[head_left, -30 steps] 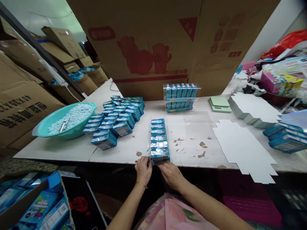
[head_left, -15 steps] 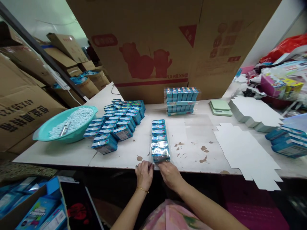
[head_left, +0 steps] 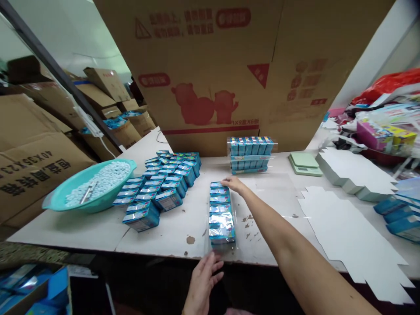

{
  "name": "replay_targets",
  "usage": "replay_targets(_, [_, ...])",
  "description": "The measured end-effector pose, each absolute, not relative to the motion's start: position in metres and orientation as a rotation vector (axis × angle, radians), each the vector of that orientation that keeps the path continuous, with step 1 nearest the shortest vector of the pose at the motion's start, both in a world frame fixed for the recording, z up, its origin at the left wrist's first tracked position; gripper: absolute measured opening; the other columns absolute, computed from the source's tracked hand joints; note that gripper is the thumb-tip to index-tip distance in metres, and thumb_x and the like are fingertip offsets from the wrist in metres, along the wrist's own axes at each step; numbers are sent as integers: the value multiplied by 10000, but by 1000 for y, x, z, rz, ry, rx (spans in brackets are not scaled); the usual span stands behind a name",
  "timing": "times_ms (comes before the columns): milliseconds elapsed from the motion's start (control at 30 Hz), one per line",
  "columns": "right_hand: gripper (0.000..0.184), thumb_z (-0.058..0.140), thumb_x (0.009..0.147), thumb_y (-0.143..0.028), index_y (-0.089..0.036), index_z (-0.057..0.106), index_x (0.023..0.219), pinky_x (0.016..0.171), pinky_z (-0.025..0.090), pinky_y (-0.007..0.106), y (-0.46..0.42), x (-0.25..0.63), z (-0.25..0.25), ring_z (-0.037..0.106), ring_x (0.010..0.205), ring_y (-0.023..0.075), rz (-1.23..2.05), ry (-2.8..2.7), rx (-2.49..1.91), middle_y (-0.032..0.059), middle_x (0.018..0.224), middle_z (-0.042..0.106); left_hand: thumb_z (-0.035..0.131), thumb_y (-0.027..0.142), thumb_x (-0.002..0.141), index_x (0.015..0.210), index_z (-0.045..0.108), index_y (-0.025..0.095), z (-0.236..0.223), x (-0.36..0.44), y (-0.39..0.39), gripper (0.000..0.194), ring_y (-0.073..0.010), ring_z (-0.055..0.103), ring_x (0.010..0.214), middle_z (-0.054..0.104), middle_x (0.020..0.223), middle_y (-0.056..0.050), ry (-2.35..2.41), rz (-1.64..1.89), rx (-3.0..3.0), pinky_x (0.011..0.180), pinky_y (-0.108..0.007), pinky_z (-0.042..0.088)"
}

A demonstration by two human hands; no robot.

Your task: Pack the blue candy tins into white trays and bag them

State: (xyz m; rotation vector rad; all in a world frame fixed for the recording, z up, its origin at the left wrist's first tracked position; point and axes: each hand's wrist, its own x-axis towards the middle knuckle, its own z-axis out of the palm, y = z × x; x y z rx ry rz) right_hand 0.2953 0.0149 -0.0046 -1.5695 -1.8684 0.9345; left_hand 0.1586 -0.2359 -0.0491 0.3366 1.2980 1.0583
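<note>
- Reaches across the bench (head_left: 92,227) with the right hand (head_left: 233,183), fingers bent and in contact with the far end of the row of small blue boxes (head_left: 220,210); hard to tell whether gripping the end box, pinching its wrap or only pressing.
- Holds the left hand (head_left: 201,284) open, palm partly turned up and fingers spread, at the bench's front edge, just beyond the row's near end; grips nothing visible, though touch with the film there cannot be made out.
- Shows the row lying straight ahead at mid-bench, boxes lined up one behind another, with clear film (head_left: 225,250) shining over the near boxes and sticking out toward the left hand.
- Looks, as a judgement, lined up and at least partly wrapped; cannot tell whether sealed at either end.
- Counts as done, by the look of it: the wrapped bundles (head_left: 252,148) stacked at the back, near the large carton (head_left: 203,57), film jutting out at both sides.
- Leaves plenty to handle, seemingly: a cluster of blue boxes (head_left: 177,175) at left, set close together without visible film, beside the turquoise bowl (head_left: 54,199) of pale pieces (head_left: 110,177).
- Keeps well apart, at right: a green scale (head_left: 305,161) and white cardboard blanks (head_left: 351,240), no hand on either.
</note>
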Motion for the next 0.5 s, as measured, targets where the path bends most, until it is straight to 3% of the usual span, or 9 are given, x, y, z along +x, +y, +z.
replay_targets(100, [259, 532, 685, -392, -151, 603, 619, 543, 360, 216, 5, 308, -16, 524, 609, 129, 882, -1896, -1629, 1, 608, 581, 659, 254, 635, 1091, 478, 147, -48, 135, -221, 502, -181, 604, 870, 627, 966, -107, 1373, 1120, 354, 747, -272, 472])
replay_targets(233, [376, 466, 716, -474, -160, 588, 551, 542, 360, 238, -19, 347, -13, 525, 581, 147, 771, -1876, -1748, 23, 557, 576, 661, 356, 598, 1090, 462, 153, -44, 91, -195, 569, -211, 613, 842, 651, 902, -93, 1440, 1080, 549, 710, -306, 484])
replay_targets(367, [380, 345, 806, -433, -176, 622, 848, 751, 400, 284, 8, 365, 17, 553, 851, 185, 212, -1801, -1652, 72, 896, 628, 595, 500, 591, 969, 518, 134, -56, 63, -178, 532, -233, 610, 815, 652, 867, -103, 1617, 1142, 838, 724, -342, 478])
replay_targets(500, [448, 276, 851, -409, -155, 492, 1149, 972, 267, 326, 82, 350, 66, 356, 1178, 180, -124, -2017, -1435, 91, 1257, 443, 513, 524, 634, 942, 546, 173, -84, 50, -169, 469, -240, 582, 883, 635, 932, -86, 1895, 1210, 1164, 790, -362, 451])
